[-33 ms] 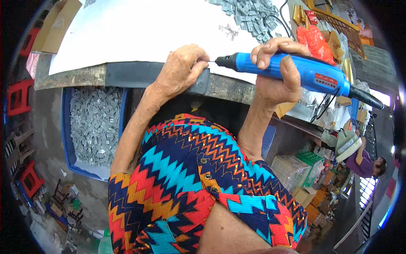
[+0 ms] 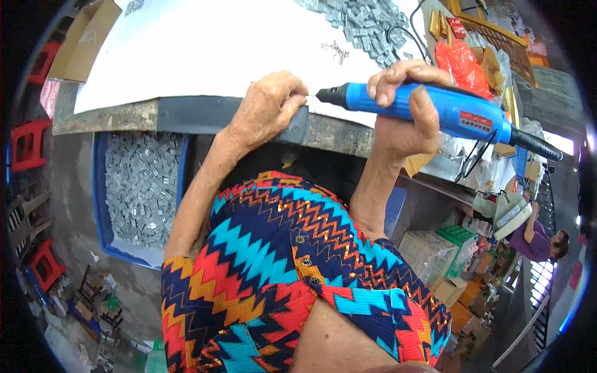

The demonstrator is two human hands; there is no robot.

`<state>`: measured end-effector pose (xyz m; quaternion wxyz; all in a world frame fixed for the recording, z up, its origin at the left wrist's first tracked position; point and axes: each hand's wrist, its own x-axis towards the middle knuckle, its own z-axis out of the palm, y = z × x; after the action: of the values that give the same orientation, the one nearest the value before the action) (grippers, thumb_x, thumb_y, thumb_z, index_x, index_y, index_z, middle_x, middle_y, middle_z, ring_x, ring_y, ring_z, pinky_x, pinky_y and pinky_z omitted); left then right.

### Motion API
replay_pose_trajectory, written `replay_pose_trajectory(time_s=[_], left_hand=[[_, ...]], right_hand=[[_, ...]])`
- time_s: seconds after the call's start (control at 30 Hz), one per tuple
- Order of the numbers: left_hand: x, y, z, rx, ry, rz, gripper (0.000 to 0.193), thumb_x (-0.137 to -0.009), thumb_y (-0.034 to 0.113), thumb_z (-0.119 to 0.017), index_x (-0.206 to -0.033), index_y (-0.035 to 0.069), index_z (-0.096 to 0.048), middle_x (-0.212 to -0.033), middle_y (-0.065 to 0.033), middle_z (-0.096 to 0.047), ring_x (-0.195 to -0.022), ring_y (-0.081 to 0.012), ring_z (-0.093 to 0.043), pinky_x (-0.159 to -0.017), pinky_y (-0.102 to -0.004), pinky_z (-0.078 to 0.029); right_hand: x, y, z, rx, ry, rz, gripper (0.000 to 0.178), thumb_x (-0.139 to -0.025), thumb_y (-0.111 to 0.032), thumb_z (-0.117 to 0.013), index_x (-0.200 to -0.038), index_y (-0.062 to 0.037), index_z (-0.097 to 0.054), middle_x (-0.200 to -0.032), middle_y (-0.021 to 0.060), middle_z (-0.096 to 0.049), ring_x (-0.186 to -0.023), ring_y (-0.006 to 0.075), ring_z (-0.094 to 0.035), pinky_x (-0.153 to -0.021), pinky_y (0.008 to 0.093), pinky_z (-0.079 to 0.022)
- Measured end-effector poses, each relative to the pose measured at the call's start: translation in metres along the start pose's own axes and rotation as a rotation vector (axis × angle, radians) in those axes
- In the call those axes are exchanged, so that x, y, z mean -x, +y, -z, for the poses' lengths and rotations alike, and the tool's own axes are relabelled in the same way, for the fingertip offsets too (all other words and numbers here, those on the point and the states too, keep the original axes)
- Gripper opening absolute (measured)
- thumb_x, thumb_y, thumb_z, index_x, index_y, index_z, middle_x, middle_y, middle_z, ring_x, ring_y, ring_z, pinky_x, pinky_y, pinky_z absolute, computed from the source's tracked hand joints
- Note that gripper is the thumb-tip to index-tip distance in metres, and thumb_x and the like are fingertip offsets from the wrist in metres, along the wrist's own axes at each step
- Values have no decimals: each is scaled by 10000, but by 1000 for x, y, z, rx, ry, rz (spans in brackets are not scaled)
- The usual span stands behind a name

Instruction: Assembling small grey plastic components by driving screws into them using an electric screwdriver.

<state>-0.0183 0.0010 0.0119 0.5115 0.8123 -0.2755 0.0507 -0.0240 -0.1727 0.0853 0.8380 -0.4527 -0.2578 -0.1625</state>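
My right hand (image 2: 407, 102) is wrapped round a blue corded electric screwdriver (image 2: 457, 116), held nearly level above the table's front edge. Its black nose points left, and a thin bit reaches to the fingertips of my left hand (image 2: 268, 107). That hand is closed in a pinch at the bit's tip, resting by the dark strip (image 2: 199, 114) along the table edge. Whatever lies between its thumb and fingers is hidden. Many small grey parts (image 2: 367, 28) are heaped at the far side of the white-covered table (image 2: 205, 53).
Below the table at left, a blue tray (image 2: 99, 205) holds many grey parts. A cardboard box (image 2: 84, 40) stands at the far left corner, a red plastic bag (image 2: 461, 65) at the right. Red stools (image 2: 46, 264) are at left. Another person (image 2: 538, 239) is at far right.
The whole view has shifted very slightly. Both hands and the electric screwdriver keep the same places relative to each other.
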Motion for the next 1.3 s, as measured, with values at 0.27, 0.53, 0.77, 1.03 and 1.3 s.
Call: replay_pose_trajectory(time_s=[0.27,0.53,0.77,1.03,1.3], left_hand=[[0,3,2,60,-25,44,80,-751,27,-589,-823,-4,-572,-744,-96,-558,-667,-192,-536,-573,-292,-422],[-10,-1,13,112,-46,94,149,-773,40,-573,-915,-5,-582,-794,-98,-582,-702,-187,-555,-587,-282,-430],[-89,-44,29,-251,45,-107,204,-752,-19,-530,-945,15,-588,-849,-107,-578,-774,-233,-550,-704,-320,-435],[-138,-87,11,-629,60,-161,253,-719,-8,-578,-960,66,-602,-896,-104,-546,-848,-270,-525,-779,-367,-424],[-125,-91,11,-669,56,-234,246,-723,-13,-576,-964,35,-574,-901,-115,-533,-857,-274,-520,-744,-366,-433]], right_hand=[[1,-3,-3,77,49,-24,266,-722,-94,-514,-960,11,-463,-803,193,-514,-547,184,-489,-569,362,-431],[-3,-5,3,59,50,-12,270,-727,-79,-494,-973,23,-452,-823,201,-503,-559,185,-499,-586,360,-433],[-3,-10,11,67,72,24,281,-727,-77,-502,-985,29,-467,-817,201,-506,-570,187,-510,-589,360,-440],[-2,-11,14,28,88,46,261,-709,15,-520,-964,34,-471,-807,215,-525,-556,188,-543,-567,364,-485],[0,-11,18,46,110,50,250,-703,15,-524,-946,41,-469,-799,220,-526,-553,192,-544,-569,367,-487]])
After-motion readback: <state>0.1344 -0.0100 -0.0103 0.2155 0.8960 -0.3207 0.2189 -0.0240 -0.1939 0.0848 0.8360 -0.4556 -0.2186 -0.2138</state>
